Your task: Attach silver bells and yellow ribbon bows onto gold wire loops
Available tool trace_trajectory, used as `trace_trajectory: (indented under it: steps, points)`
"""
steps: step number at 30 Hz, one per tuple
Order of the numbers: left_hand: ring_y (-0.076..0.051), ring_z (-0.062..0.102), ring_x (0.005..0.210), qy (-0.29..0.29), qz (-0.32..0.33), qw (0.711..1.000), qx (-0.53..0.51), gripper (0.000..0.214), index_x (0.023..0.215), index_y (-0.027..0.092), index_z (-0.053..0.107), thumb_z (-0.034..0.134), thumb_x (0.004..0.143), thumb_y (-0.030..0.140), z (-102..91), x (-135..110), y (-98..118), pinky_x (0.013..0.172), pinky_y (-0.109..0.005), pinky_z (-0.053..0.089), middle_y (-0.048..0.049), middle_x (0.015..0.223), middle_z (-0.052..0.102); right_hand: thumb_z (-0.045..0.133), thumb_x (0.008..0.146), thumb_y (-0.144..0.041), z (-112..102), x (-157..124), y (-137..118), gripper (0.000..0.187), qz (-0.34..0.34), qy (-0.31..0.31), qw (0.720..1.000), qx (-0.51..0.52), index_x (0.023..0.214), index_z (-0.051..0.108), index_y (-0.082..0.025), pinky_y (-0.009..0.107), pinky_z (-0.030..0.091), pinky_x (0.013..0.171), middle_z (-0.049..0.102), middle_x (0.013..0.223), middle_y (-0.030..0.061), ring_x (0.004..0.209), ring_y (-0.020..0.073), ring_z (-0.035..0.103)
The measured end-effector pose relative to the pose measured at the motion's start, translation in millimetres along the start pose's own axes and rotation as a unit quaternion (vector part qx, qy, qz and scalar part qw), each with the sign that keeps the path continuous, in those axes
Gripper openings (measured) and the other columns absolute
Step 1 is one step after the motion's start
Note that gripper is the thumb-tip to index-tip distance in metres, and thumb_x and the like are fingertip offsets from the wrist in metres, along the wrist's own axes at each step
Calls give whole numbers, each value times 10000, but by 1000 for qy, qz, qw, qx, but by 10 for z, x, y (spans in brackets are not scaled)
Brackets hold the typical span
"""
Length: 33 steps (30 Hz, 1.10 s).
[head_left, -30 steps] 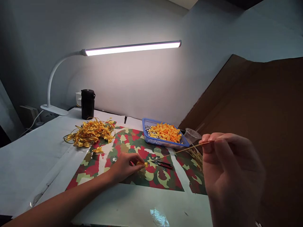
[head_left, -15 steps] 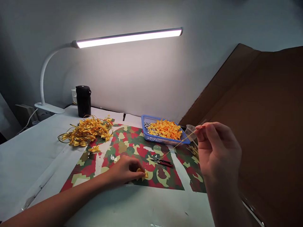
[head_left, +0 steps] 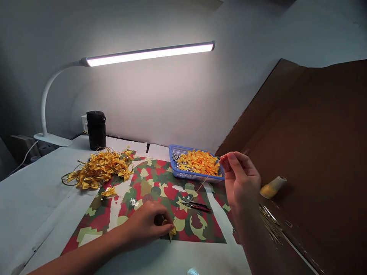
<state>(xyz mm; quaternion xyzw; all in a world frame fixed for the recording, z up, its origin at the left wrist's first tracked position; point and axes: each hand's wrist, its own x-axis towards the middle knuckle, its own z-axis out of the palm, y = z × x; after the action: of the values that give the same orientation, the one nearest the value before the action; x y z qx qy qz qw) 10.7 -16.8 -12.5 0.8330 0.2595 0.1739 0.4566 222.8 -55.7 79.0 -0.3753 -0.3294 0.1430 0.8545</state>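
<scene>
My left hand [head_left: 147,222] rests on the camouflage-patterned sheet [head_left: 123,202] and pinches a small yellow ribbon piece [head_left: 171,230] at its fingertips. My right hand [head_left: 239,183] is raised above the sheet's right side, thumb and fingers pinched on the top end of a thin gold wire [head_left: 197,190]. The wire slants down and left from that hand to the ribbon piece under my left hand.
A blue basket [head_left: 177,173] of orange ribbon pieces stands behind the sheet. A heap of finished gold ribbon bows [head_left: 97,172] lies at the left, small snips [head_left: 196,205] in the middle, a black cylinder [head_left: 96,130] and a desk lamp [head_left: 143,55] behind. Cardboard [head_left: 315,152] walls off the right, with a small yellowish bottle [head_left: 272,187] and loose wires [head_left: 271,223] beside it.
My right hand has moved down and left, closer to the basket, so the wire slants more steeply. My left hand has slid toward me with the ribbon piece. The view has shifted.
</scene>
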Motion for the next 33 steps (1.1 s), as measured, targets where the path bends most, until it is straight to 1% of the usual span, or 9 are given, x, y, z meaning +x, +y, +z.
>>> trace_trajectory:
  steps: [10,15,19,22,26,28,30,31,33]
  points:
    - [-89,469,542,-3,10,1000,25,112,754,153,679,601,764,232,-25,-18,36,501,-188,353,20,628,553,849,541,-283,-29,17,3,267,10,4,1000,8,711,667,-184,179,534,579,659,612,-50,562,73,622]
    - [-96,480,562,1,18,999,44,93,761,158,678,598,746,202,-28,-35,52,518,-196,365,16,648,550,843,561,-307,-48,6,-24,266,0,10,1000,2,711,656,-191,164,497,516,632,638,-56,564,72,614]
    - [-118,501,611,9,21,998,58,84,761,171,676,596,749,196,-27,-33,42,553,-211,386,11,653,556,827,592,-348,-97,15,-7,271,-4,-3,1000,-25,731,642,-206,188,490,527,608,676,-57,582,84,606]
    - [-133,525,657,30,22,997,62,114,846,184,659,605,779,259,-42,-27,47,580,-231,418,-16,782,602,776,673,-385,-116,-38,21,237,-8,-60,997,-54,754,627,-219,201,492,565,599,697,-51,619,90,593]
    - [-161,562,762,107,36,992,52,205,979,209,621,547,854,354,-81,-11,50,683,-279,464,-42,931,634,693,783,-341,-86,-225,77,141,14,-180,976,-123,782,632,-214,222,483,606,616,751,-18,637,103,573]
    - [-168,567,791,145,50,987,54,194,960,213,623,513,874,347,-98,3,37,719,-294,466,-40,919,638,657,808,-330,-71,-311,143,130,23,-275,943,-188,783,628,-205,242,481,612,619,780,7,681,133,584]
    - [-167,564,768,162,59,983,69,171,923,210,621,515,865,331,-107,20,17,714,-297,465,-33,884,638,608,833,-306,-81,-360,252,114,23,-370,891,-264,781,621,-206,267,481,647,620,817,23,742,160,594]
    - [-163,562,752,159,59,983,75,159,907,206,616,521,857,324,-107,28,8,704,-295,466,-30,877,637,599,830,-277,-99,-372,321,97,23,-400,868,-292,767,621,-207,278,479,669,620,822,25,757,167,596]
    - [-151,559,720,139,52,986,80,151,885,197,606,524,850,320,-101,37,-2,681,-283,468,-28,876,630,610,793,-197,-156,-381,472,75,21,-429,840,-331,720,627,-206,306,470,723,618,813,26,787,186,599]
